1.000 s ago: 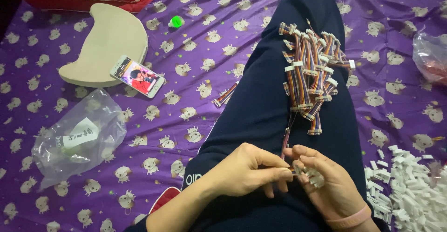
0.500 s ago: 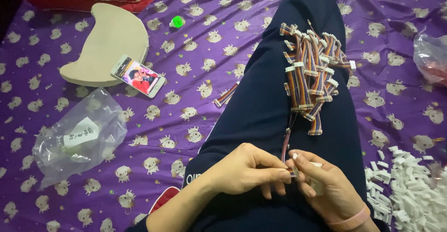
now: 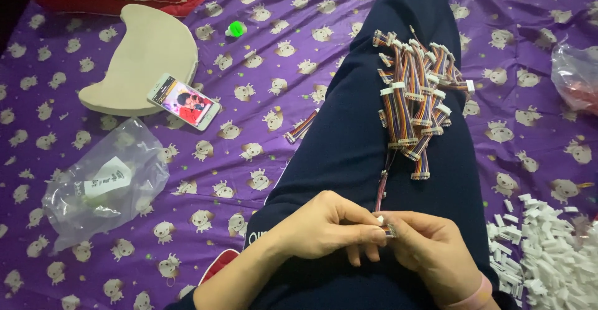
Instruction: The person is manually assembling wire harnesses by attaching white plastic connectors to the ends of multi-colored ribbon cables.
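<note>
1. Left hand (image 3: 327,226), right hand (image 3: 430,248): both pinch one cable (image 3: 381,188) end over the lap, fingertips meeting for fine work.
2. Cable pile (image 3: 417,95): resting on leg, within reach.
3. White connectors (image 3: 548,248): heaped beside right hand.
4. Phone (image 3: 184,101): propped on cushion (image 3: 140,55), screen facing up.

The purple patterned bed sheet (image 3: 261,104) carries a phone (image 3: 184,101) at ten o'clock, a clear bag (image 3: 103,182) at nine, white connectors (image 3: 548,248) at four.

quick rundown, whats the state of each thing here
left hand: pinching the thin multicoloured ribbon cable
right hand: gripping the cable's end
heap of rainbow ribbon cables: piled on the leg
smartphone: screen lit
clear plastic bag: crumpled, lying flat
white plastic connector housings: loose heap
</note>
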